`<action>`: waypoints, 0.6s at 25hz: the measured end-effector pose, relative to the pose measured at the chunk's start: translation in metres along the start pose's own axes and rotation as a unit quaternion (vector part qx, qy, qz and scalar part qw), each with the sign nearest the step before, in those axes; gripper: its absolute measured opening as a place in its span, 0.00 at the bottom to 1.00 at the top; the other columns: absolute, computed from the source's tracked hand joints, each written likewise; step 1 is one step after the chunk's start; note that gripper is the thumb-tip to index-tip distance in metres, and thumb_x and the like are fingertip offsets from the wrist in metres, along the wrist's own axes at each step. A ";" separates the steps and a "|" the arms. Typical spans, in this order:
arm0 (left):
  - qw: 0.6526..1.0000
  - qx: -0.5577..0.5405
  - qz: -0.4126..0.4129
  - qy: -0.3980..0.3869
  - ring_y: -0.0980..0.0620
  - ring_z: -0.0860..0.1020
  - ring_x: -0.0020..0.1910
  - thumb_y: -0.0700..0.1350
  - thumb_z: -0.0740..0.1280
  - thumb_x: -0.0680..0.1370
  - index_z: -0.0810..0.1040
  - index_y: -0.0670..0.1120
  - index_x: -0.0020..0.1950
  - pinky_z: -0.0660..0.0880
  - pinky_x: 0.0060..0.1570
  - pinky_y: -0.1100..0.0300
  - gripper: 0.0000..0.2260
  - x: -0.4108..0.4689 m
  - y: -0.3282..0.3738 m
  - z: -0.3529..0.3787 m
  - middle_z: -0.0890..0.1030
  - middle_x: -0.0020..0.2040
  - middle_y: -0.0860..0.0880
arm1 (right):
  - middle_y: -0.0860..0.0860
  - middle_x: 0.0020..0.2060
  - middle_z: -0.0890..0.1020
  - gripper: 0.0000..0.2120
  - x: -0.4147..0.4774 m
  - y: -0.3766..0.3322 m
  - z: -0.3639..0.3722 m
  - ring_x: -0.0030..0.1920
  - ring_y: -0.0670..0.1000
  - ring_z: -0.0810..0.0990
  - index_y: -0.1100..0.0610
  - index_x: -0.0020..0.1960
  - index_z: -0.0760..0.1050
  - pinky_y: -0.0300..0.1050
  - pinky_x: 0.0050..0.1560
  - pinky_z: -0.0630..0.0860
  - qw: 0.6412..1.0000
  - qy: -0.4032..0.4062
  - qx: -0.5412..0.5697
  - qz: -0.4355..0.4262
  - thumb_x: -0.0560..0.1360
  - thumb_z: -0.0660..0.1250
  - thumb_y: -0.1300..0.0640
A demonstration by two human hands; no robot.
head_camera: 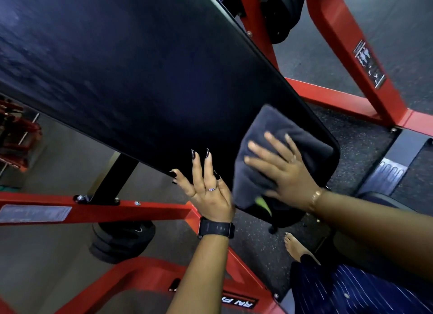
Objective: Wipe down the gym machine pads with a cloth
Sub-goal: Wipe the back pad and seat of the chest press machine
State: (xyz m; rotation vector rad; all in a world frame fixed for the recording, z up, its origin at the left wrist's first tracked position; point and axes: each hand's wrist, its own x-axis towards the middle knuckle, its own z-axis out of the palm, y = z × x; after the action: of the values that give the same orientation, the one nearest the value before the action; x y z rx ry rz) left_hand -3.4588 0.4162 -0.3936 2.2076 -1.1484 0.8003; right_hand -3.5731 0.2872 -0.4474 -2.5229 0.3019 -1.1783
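"So, where is the cloth right now?"

"Flat under the person's right hand [288, 175]. The dark grey cloth [276, 126] lies on the lower corner of the black machine pad [140, 67]. The palm presses it there with fingers straight and spread, not curled round it. A fold hangs off the pad's edge below that wrist, showing a bit of yellow-green."

"And the other hand?"

"The left hand [208, 192] sits just beside the cloth, to its left. Its fingers are straight and laid against the pad's lower edge, holding nothing. It has dark-painted nails, a ring [212, 189] on one finger and a black wristwatch [216, 227] behind it. The right wrist carries a thin bracelet [316, 196]."

"What's round them?"

"The pad slopes up and away from both hands on a red steel frame [346, 44]. Below the left wrist, black weight plates [121, 241] sit against the frame. Below the right forearm, a bare foot [295, 245] stands on speckled rubber flooring [351, 138]."
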 end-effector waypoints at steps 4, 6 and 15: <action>1.000 0.021 -0.004 0.006 0.50 0.41 0.76 0.47 0.52 0.79 0.66 0.47 0.69 0.40 0.74 0.47 0.19 -0.002 0.001 -0.002 0.51 0.76 0.62 | 0.52 0.70 0.68 0.26 0.044 -0.009 0.000 0.73 0.61 0.61 0.52 0.69 0.67 0.69 0.68 0.55 0.998 0.055 0.012 0.015 0.76 0.60 0.39; 0.999 0.052 -0.005 0.006 0.50 0.40 0.76 0.49 0.50 0.81 0.65 0.46 0.70 0.38 0.73 0.47 0.19 -0.002 0.003 0.001 0.50 0.77 0.60 | 0.52 0.71 0.67 0.28 0.011 0.002 0.004 0.72 0.61 0.61 0.51 0.70 0.65 0.72 0.65 0.58 0.999 0.032 -0.020 -0.023 0.75 0.62 0.40; 0.993 0.106 0.056 0.009 0.50 0.45 0.77 0.48 0.56 0.78 0.65 0.48 0.71 0.40 0.73 0.46 0.21 -0.005 0.001 0.005 0.50 0.77 0.57 | 0.60 0.71 0.63 0.35 0.039 0.022 0.001 0.73 0.66 0.54 0.52 0.69 0.64 0.73 0.68 0.50 0.995 0.054 0.000 0.080 0.68 0.66 0.38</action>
State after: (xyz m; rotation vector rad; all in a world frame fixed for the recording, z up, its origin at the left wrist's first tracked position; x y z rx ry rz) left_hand -3.4605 0.4152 -0.4007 2.3163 -1.2384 1.0281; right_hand -3.5488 0.2544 -0.4293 -2.3880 0.5216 -1.2522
